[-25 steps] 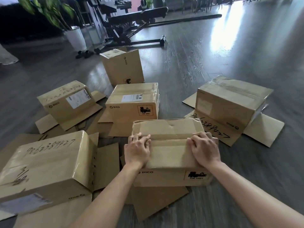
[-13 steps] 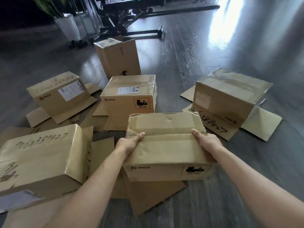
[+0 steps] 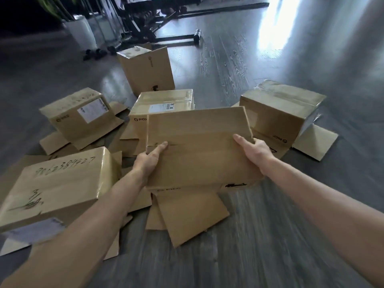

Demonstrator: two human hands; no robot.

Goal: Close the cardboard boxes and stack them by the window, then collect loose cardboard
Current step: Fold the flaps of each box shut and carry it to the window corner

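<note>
just "pico" on the held box (image 3: 199,146)

The floor (image 3: 259,246) was dark grey wood-grain planking, glossy enough to mirror its surroundings. A broad patch of daylight (image 3: 276,23) glared on it at the upper right, washing the boards almost white. At the far end stood a black weight bench frame (image 3: 145,19), its long base bars lying flat on the floor, one ending in a capped foot (image 3: 197,36). Left of it sat a white planter (image 3: 81,31) with green leaves (image 3: 56,7) hanging over it, against a very dark corner. A pair of dark shoes (image 3: 94,54) lay just in front of the planter.
</note>
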